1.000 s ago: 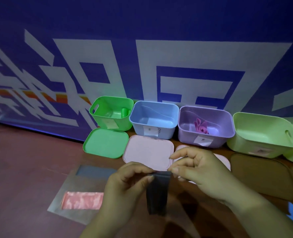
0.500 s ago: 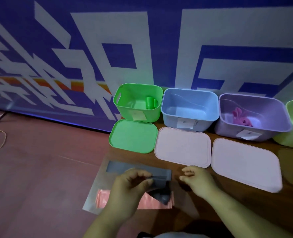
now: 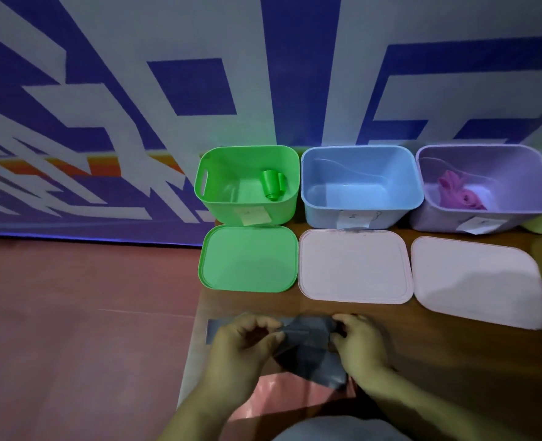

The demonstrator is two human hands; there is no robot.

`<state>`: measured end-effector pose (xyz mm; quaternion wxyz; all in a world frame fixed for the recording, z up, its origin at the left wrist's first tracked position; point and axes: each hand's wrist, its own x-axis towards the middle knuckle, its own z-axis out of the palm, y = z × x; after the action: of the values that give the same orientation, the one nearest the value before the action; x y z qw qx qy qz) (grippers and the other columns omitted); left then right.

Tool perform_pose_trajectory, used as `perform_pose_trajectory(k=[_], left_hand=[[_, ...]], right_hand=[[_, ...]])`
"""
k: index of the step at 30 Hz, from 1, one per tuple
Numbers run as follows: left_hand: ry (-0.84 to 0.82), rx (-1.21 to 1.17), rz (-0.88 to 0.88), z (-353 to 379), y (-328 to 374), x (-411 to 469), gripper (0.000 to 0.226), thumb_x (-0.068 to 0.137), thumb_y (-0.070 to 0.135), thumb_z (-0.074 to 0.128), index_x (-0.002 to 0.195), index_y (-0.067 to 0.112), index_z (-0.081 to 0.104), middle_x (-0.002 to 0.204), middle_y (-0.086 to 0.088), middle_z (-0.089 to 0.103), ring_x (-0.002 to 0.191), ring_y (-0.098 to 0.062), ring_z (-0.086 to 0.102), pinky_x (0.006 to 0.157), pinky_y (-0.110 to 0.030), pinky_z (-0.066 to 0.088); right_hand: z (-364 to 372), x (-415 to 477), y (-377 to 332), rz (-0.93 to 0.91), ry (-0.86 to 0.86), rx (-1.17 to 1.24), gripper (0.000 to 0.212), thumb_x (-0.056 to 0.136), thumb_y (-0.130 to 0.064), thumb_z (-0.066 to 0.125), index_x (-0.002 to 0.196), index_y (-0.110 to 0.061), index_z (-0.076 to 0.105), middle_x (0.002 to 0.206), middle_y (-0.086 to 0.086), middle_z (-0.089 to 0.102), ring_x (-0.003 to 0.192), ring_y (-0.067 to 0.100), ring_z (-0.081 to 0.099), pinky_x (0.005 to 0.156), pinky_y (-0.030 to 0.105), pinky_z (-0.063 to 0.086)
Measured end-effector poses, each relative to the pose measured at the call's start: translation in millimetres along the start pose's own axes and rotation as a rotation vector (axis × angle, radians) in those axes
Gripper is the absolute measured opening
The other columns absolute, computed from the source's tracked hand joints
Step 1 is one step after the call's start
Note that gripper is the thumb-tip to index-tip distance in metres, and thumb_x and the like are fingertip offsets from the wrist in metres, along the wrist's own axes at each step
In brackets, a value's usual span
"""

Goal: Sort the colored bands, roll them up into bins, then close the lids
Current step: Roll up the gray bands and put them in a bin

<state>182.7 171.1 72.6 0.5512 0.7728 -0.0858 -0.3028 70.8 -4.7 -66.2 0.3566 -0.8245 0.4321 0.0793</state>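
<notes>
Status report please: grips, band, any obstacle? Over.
Left grip and right grip pinch grey band. Pink band lies underneath. Blue bin open, empty, lid off.

A brown table (image 3: pixel 454 361) bears a green bin (image 3: pixel 225 214), blue bin (image 3: pixel 320 214), purple bin (image 3: pixel 438 219), a green lid (image 3: pixel 249 259) and two pale lids (image 3: pixel 353 265).

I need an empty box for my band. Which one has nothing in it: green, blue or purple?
The blue box, in the middle. The green box holds a green roll and the purple box holds a pink band.
</notes>
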Motion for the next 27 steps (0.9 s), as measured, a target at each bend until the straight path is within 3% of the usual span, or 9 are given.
perform_pose_trajectory(k=[5, 10, 15, 17, 21, 24, 27], left_hand=[[-0.019, -0.008, 0.027, -1, 0, 12, 0.033, 0.078, -0.016, 0.071, 0.068, 0.016, 0.073, 0.074, -0.003, 0.073, 0.069, -0.008, 0.067, 0.067, -0.017, 0.052], [-0.006, -0.039, 0.069, 0, 5, 6, 0.027, 0.077, -0.015, 0.072, 0.072, 0.012, 0.074, 0.079, -0.01, 0.073, 0.071, -0.011, 0.068, 0.067, -0.019, 0.053], [-0.03, -0.066, 0.157, 8, 25, -10, 0.023, 0.077, -0.014, 0.073, 0.076, 0.009, 0.075, 0.081, -0.012, 0.074, 0.074, -0.017, 0.07, 0.07, -0.026, 0.057], [-0.062, -0.078, 0.214, 15, 39, -18, 0.022, 0.077, -0.015, 0.072, 0.076, 0.007, 0.074, 0.079, -0.011, 0.074, 0.073, -0.016, 0.069, 0.069, -0.025, 0.056], [-0.1, -0.085, 0.315, 31, 67, -35, 0.028, 0.077, -0.014, 0.073, 0.079, 0.014, 0.076, 0.079, -0.006, 0.073, 0.072, -0.015, 0.068, 0.066, -0.024, 0.055], [-0.13, -0.044, 0.396, 43, 84, -46, 0.031, 0.077, -0.008, 0.076, 0.08, 0.023, 0.077, 0.082, -0.003, 0.073, 0.075, -0.015, 0.069, 0.068, -0.025, 0.055], [-0.128, 0.001, 0.472, 58, 100, -55, 0.02, 0.073, 0.011, 0.078, 0.083, 0.028, 0.077, 0.086, 0.001, 0.074, 0.082, -0.014, 0.07, 0.074, -0.024, 0.053]], right_hand=[[-6, -1, -5, 0.019, 0.024, 0.067, 0.026, 0.082, -0.012, 0.071, 0.103, -0.028, 0.071, 0.081, -0.014, 0.063, 0.073, 0.008, 0.058, 0.064, 0.02, 0.047], [-23, -3, -14, 0.048, -0.008, 0.355, 0.044, 0.082, -0.001, 0.073, 0.119, -0.022, 0.063, 0.085, -0.006, 0.067, 0.079, 0.011, 0.064, 0.065, 0.017, 0.048], [-77, -15, -38, -0.036, 0.008, 0.631, 0.036, 0.078, -0.002, 0.078, 0.103, -0.024, 0.065, 0.088, -0.001, 0.073, 0.085, 0.015, 0.07, 0.074, 0.02, 0.053], [-104, -24, -47, -0.085, 0.025, 0.686, 0.031, 0.077, -0.001, 0.079, 0.095, -0.024, 0.066, 0.087, -0.001, 0.073, 0.084, 0.014, 0.07, 0.073, 0.017, 0.053], [-159, -45, -58, -0.198, 0.035, 0.757, 0.026, 0.076, -0.001, 0.08, 0.091, -0.019, 0.069, 0.085, 0.0, 0.074, 0.082, 0.014, 0.071, 0.077, 0.025, 0.056], [-195, -61, -62, -0.242, 0.054, 0.753, 0.023, 0.076, -0.001, 0.08, 0.092, -0.015, 0.071, 0.083, 0.0, 0.074, 0.078, 0.008, 0.07, 0.07, 0.016, 0.054], [-229, -81, -63, -0.296, 0.067, 0.756, 0.019, 0.078, 0.002, 0.078, 0.091, -0.011, 0.072, 0.08, 0.003, 0.074, 0.072, 0.005, 0.068, 0.065, 0.011, 0.05]])
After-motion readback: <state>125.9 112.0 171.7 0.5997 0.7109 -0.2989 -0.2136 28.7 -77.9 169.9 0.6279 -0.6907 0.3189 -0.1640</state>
